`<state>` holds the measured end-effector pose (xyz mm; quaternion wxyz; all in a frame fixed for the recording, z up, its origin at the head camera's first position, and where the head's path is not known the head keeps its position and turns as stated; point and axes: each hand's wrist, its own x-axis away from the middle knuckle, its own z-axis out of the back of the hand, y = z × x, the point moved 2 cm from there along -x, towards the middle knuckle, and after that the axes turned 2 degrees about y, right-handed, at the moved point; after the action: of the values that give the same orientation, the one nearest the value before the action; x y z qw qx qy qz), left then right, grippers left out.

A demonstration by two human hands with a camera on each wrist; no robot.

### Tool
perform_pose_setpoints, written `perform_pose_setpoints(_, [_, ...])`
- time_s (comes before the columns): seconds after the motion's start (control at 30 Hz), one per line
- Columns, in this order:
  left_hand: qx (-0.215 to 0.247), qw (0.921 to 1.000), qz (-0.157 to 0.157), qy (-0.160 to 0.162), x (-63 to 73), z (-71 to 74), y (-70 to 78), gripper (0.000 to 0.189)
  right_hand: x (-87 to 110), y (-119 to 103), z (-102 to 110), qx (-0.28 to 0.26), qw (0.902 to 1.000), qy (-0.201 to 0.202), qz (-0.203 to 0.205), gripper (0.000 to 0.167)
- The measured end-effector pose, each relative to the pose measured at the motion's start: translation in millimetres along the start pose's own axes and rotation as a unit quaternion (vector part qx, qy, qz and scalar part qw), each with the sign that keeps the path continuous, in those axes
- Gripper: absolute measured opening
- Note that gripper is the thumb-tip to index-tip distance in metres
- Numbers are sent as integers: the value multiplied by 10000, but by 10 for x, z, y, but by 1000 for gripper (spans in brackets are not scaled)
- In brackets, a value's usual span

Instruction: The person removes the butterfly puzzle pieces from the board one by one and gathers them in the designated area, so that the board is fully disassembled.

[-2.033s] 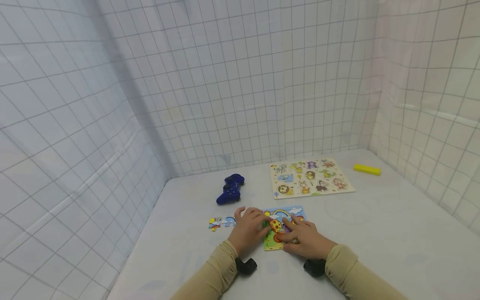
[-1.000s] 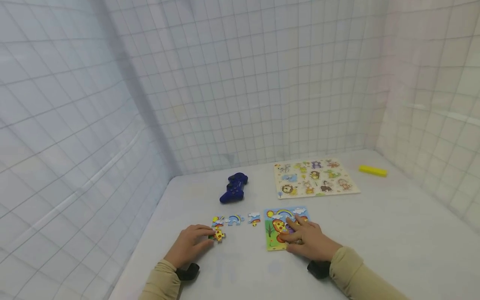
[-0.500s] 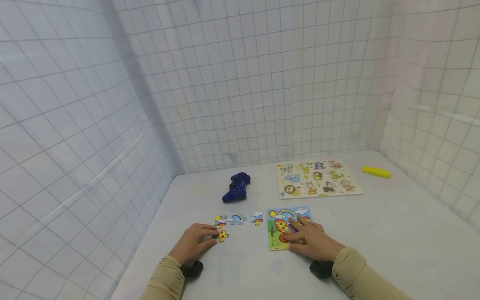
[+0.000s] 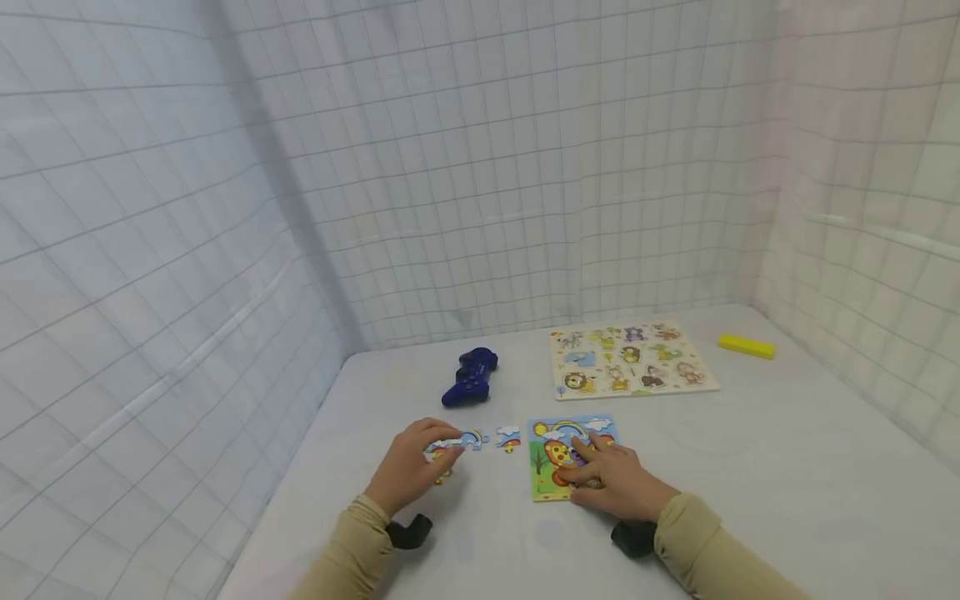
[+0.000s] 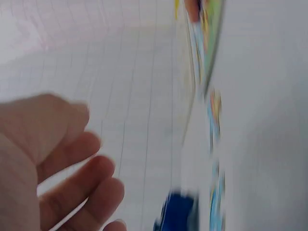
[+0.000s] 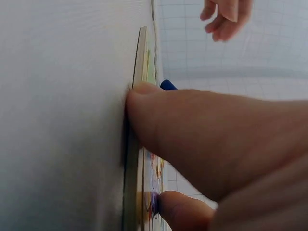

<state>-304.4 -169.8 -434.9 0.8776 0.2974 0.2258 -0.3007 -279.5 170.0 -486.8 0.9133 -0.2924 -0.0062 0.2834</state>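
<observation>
My left hand (image 4: 415, 467) hovers above the table at the left, partly over loose jigsaw pieces (image 4: 472, 439). In the left wrist view its fingers (image 5: 91, 187) are loosely bent, with nothing seen between them. The right hand (image 4: 618, 477) lies with fingers spread on a small picture puzzle board (image 4: 542, 483) showing a sun, rainbow and tree. Its thumb (image 6: 159, 113) rests at the board's near edge in the right wrist view. Another loose piece (image 4: 508, 438) lies between the hands. A yellow spotted piece (image 4: 444, 477) is mostly hidden under the left hand.
Behind the hands lies a blue game controller (image 4: 470, 377). A larger animal puzzle board (image 4: 636, 358) sits at the back right, and a yellow block (image 4: 746, 346) beyond it. Grid-patterned white curtains (image 4: 465, 208) surround the white table.
The left hand left the board, moved left to the yellow spotted piece, then let it go, rising and shifting a little right. The right hand has stayed on the board.
</observation>
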Motion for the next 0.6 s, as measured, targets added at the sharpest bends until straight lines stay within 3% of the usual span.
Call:
perform_pose_setpoints(0.07, [886, 9949, 454, -150, -171, -253, 213, 23, 4, 22, 0, -12, 10000, 21, -37, 40])
perform_pose_setpoints(0.1, [1494, 9848, 829, -319, -244, -401, 310, 25, 6, 31, 3, -16, 10000, 27, -54, 40])
perform_pose_setpoints(0.17, [2496, 9535, 1595, -555, -362, -712, 454, 31, 3, 51, 7, -76, 9999, 52, -73, 40])
perform_pose_setpoints(0.2, [2738, 9410, 1887, -630, -408, -849, 509, 34, -2, 59, 7, -120, 9999, 70, -56, 40])
perform_pose_setpoints(0.23, [2795, 9349, 2073, -697, -441, -974, 542, 35, -8, 62, 7, -166, 9998, 89, -39, 40])
perform_pose_setpoints(0.27, [2693, 9367, 2116, -725, -461, -1081, 563, 34, -15, 60, 5, -215, 9997, 95, 1, 40])
perform_pose_setpoints(0.37, [1595, 9692, 1774, -615, -466, -1304, 545, 24, -33, 50, -13, -248, 9995, 113, 153, 41])
perform_pose_setpoints(0.43, [917, 9840, 1403, -601, -440, -1387, 517, 19, -31, 43, -25, -182, 9994, 179, 218, 40])
perform_pose_setpoints(0.6, [428, 9932, 712, -817, -428, -1460, 531, 18, 19, 58, 12, -313, 9955, 891, -53, 44])
